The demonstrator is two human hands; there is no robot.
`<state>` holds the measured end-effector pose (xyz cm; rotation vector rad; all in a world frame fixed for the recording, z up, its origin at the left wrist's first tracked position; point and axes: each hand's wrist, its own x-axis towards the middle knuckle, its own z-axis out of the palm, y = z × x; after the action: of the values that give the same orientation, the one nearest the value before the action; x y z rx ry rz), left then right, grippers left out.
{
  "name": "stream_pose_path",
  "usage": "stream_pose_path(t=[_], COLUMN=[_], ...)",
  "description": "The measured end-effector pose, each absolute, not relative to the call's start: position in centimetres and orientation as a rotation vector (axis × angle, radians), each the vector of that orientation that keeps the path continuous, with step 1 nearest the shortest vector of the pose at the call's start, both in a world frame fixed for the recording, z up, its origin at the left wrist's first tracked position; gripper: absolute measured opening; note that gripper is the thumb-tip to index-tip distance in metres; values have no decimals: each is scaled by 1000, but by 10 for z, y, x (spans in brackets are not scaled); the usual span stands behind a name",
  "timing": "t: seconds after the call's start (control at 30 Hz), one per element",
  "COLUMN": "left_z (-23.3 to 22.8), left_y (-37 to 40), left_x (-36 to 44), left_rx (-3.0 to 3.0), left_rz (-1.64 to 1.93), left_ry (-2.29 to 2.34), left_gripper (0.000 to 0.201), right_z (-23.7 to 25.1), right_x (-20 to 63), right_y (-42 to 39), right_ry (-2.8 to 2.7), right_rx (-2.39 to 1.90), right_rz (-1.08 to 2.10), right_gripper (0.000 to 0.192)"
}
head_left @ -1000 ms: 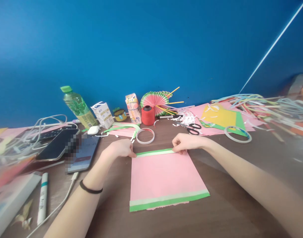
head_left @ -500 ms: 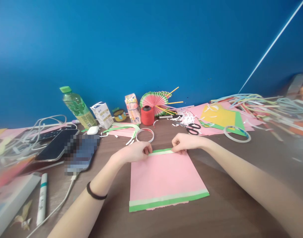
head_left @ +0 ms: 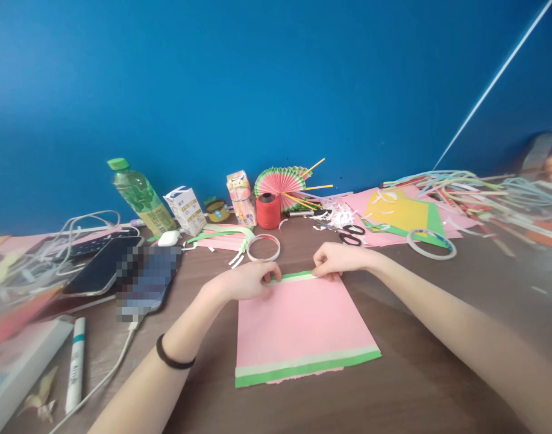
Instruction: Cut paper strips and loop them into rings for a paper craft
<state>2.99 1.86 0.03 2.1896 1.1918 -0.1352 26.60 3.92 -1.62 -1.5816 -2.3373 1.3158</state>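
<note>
A sheet of pink paper [head_left: 298, 319] lies flat in front of me, with green and pale green strips along its near and far edges. At the far edge's left end is my left hand [head_left: 253, 280], its fingers curled down on the strip. My right hand [head_left: 339, 259] pinches the same edge near its right corner. Both hands cover parts of the far strip, and the fingertips are partly hidden. A torn pink edge pokes out beneath the near strip. Just beyond my left hand lies a roll of tape [head_left: 263, 248].
Behind stand a green bottle [head_left: 143, 196], small cartons, a red thread spool [head_left: 268, 212] and a pleated paper fan [head_left: 280, 179]. Scissors [head_left: 351, 235], coloured paper [head_left: 398, 211] and another tape roll [head_left: 431, 244] lie to the right. Phones, cables and a marker [head_left: 76, 364] are at left.
The fingers of my left hand have arched up slightly and shifted a little right along the far edge. My right hand and the paper stay in place.
</note>
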Motion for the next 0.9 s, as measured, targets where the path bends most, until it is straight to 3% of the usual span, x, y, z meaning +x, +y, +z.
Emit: stream_pose_path(t=[0.33, 0.9], left_z=[13, 14], left_y=[13, -9], left_x=[33, 52], left_rx=[2211, 2373], left_rz=[-339, -466], left_ry=[1130, 1303], left_gripper=[64, 55], right_z=[-18, -17], right_x=[266, 266], right_y=[40, 39], right_ry=[-2346, -2377], right_rx=[-1593, -1615], right_rz=[1292, 1261], right_gripper=[16, 15])
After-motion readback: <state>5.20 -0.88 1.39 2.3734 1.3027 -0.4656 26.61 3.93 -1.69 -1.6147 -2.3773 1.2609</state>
